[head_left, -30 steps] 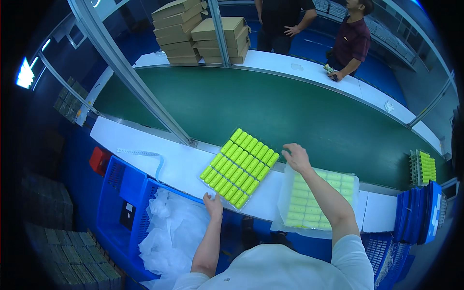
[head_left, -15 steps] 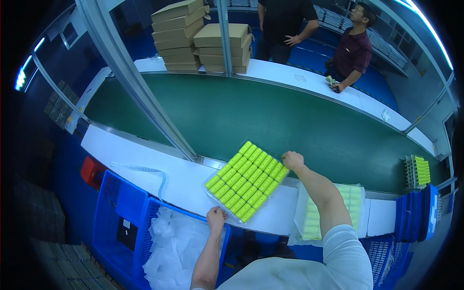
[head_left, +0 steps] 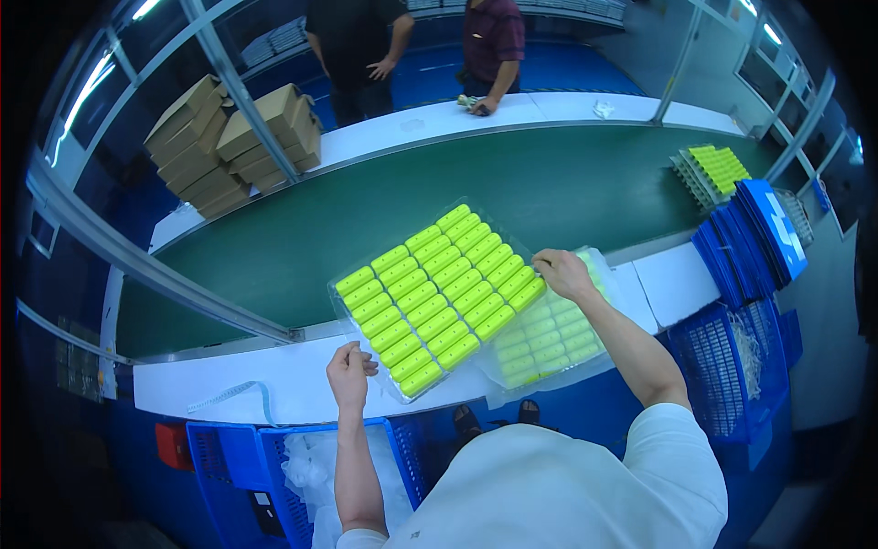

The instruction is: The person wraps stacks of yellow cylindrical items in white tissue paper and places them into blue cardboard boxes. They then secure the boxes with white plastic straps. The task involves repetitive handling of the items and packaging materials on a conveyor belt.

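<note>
Head view, far left: a red bin (head_left: 174, 446) sits on the floor side of the white surface (head_left: 163, 386), and a pile of cardboard boxes (head_left: 190, 151) is stacked up across the green belt (head_left: 585, 183). A pale blue measuring tape (head_left: 229, 394) lies loosely on the near surface, with a blue crate (head_left: 402, 457) of crumpled clear plastic (head_left: 315, 471) just below it. Next up is the left hand (head_left: 351, 373), fingers bent, right at the lower-left edge of the clear tray (head_left: 439, 300); honestly can't tell if it's pinching the rim or just resting against it. That tray's loaded with rows of yellow-green blocks, sits at a slant in front of the person, and overlaps both the belt and the near surface in view. Someone in black (head_left: 352, 50) and someone in a maroon shirt (head_left: 494, 46) stand behind the far counter. Right hand (head_left: 556, 272) has its fingers pinched together on the tray's right corner. Partly behind that arm and tray there's a second tray (head_left: 547, 340) of the same blocks under cloudy film, on the surface. Way over right: small stacked trays (head_left: 713, 172) on the belt, a blue basket (head_left: 713, 366) and a bunch of blue bins (head_left: 745, 242).
</note>
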